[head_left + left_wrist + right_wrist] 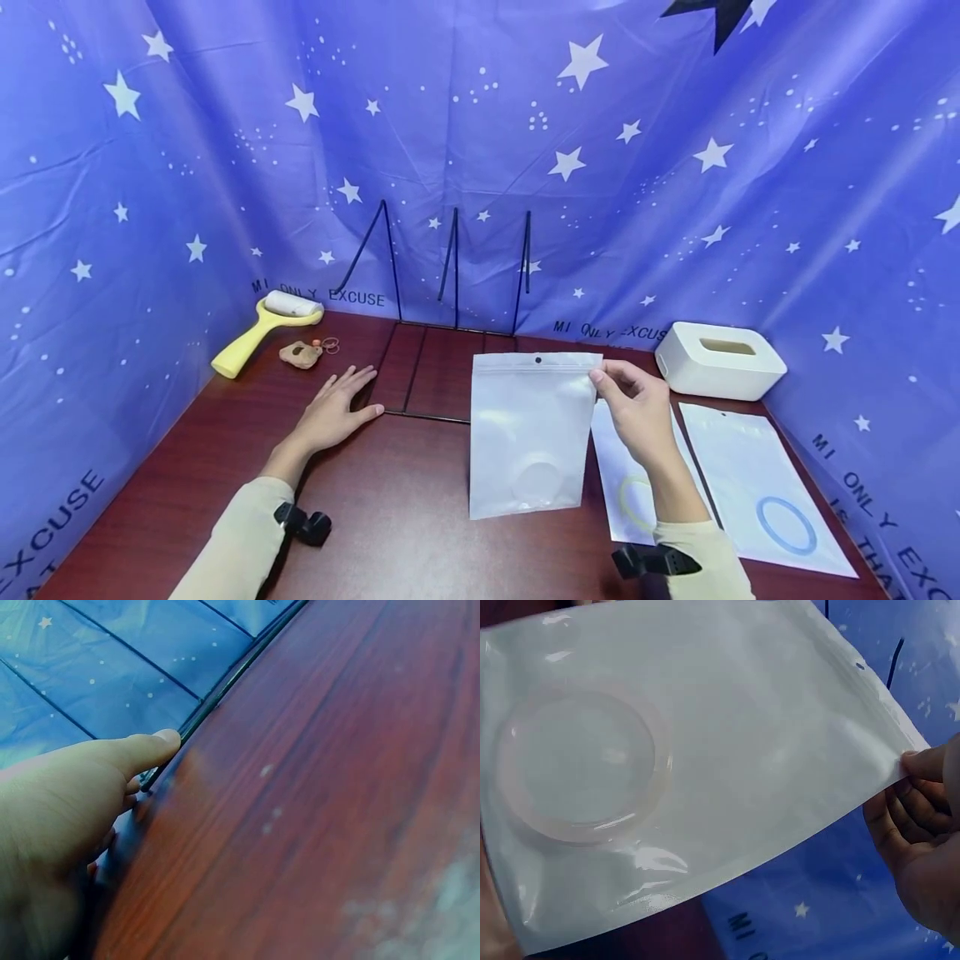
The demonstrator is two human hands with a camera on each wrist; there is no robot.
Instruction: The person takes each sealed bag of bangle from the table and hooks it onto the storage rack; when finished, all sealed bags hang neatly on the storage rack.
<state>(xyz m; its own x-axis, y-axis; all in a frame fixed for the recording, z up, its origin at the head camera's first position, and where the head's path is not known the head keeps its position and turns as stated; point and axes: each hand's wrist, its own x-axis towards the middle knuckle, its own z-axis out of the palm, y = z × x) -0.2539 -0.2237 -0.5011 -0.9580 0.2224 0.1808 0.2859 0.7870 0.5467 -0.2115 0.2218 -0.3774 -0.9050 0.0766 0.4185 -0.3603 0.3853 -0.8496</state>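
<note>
My right hand (641, 412) pinches a white zip bag (525, 425) by its upper right corner, between thumb and fingers. The bag hangs upright with its punched hole at the top. In the right wrist view a pale pinkish ring (660, 761) shows inside, near the bottom of the bag. Fingers spread, my left hand (333, 417) rests at the front left corner of a black wire rack (408, 371). Its thumb lies along the rack's base wire in the left wrist view. Three bent prongs rise at the rack's back; the bag hides part of its base.
Two more white bags lie on the right: one with a yellow ring (626, 508), partly behind my right forearm, one with a blue ring (786, 525). A white tissue box (720, 360) stands behind them. At the back left are a yellow-handled lint roller (262, 329) and a brown keychain (302, 354).
</note>
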